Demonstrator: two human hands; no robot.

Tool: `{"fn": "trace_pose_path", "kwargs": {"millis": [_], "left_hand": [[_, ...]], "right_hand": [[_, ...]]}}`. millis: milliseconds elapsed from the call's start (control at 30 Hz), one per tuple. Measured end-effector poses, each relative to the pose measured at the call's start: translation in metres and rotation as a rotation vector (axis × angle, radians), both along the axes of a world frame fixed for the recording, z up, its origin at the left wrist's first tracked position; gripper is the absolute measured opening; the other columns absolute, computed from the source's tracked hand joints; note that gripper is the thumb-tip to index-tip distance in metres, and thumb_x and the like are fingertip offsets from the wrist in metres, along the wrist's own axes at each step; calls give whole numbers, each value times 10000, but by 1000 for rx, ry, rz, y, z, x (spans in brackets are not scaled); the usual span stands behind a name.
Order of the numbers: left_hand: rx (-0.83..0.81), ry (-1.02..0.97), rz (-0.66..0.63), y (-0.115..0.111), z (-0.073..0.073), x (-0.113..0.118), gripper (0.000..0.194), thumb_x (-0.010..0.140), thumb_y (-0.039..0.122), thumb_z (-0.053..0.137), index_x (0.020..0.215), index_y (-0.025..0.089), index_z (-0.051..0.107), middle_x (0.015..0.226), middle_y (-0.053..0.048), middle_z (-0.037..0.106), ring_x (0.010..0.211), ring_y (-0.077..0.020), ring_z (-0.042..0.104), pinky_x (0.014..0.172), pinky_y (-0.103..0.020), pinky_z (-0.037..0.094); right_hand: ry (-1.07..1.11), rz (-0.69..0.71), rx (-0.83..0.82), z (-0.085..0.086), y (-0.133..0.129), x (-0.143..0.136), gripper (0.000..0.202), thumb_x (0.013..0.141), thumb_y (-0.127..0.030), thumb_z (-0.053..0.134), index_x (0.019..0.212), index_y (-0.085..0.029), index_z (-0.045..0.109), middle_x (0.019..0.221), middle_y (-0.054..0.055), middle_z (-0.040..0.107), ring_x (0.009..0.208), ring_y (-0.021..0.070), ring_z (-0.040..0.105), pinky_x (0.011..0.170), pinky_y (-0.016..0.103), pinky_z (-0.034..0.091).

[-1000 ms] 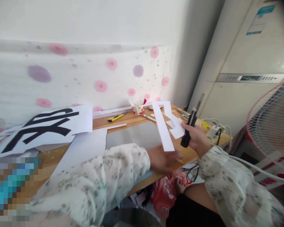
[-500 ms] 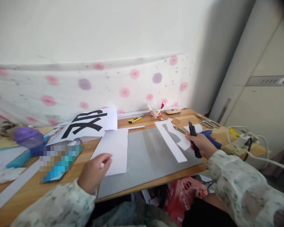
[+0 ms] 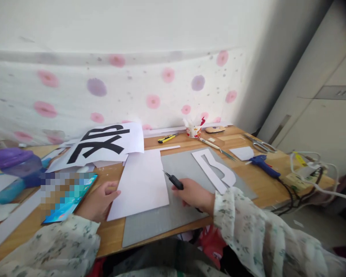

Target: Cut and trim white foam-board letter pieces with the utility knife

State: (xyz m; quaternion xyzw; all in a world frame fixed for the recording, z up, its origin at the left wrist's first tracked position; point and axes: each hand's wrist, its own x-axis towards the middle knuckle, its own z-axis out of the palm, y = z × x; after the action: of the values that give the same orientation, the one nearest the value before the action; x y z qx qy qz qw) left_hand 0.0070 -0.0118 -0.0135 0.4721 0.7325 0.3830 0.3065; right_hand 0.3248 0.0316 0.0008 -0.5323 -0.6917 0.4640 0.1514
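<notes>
Grips the knife (image 3: 175,181) in the right hand (image 3: 194,195), closed round the handle, with the blade pointing away and left, near the right edge of the sheet (image 3: 141,184). Has the left hand (image 3: 99,200) half curled at the sheet's left edge; cannot tell whether pinching it. Has the sheet partly over the mat (image 3: 150,227), partly over the table (image 3: 112,236), and the cut-out (image 3: 210,173) on the mat, right of the knife
</notes>
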Motion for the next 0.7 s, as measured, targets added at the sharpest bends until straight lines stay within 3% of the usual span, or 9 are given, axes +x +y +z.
{"fn": "trace_pose_path", "kwargs": {"millis": [167,267,333,467,567,700], "left_hand": [[-24,-364,41,-6,10,27,513,645,263,762,1089,182,518,788,-41,709,689,-228,691,605,-320,550],[-100,-663,68,-19,17,52,450,595,270,813,970,170,583,793,-51,722,687,-220,687,604,-292,536],[-182,-746,-9,-28,17,67,446,575,325,840,914,167,597,775,-46,720,702,-225,684,613,-293,533],[-296,-716,-181,-37,10,83,507,617,472,816,974,197,585,780,-20,713,706,-215,668,587,-300,530],[-352,-638,-247,-38,2,84,506,628,540,788,933,195,578,724,-9,697,628,-162,639,536,-243,498],[-446,-500,-334,-35,-4,87,476,617,576,750,819,195,547,551,28,612,465,-107,555,436,-187,415]], "right_hand": [[2,-1,-34,2,-1,-3,283,880,-238,423,1063,-133,613,840,45,700,478,69,552,416,179,412],[-91,37,17,13,4,22,250,870,-240,460,1005,-162,655,819,34,720,500,92,579,457,202,439],[-215,26,104,20,11,46,209,838,-233,530,975,-174,676,788,42,720,594,143,631,542,239,467],[-531,-98,319,24,23,93,220,841,-226,566,1015,-133,664,1066,173,673,1014,302,632,837,371,449],[-683,-105,370,16,25,108,287,841,-301,594,1083,-157,648,1134,168,637,1054,320,622,874,388,435],[-795,-93,400,5,26,108,384,837,-390,599,1163,-188,608,1156,159,606,1001,322,642,824,396,459]]}}
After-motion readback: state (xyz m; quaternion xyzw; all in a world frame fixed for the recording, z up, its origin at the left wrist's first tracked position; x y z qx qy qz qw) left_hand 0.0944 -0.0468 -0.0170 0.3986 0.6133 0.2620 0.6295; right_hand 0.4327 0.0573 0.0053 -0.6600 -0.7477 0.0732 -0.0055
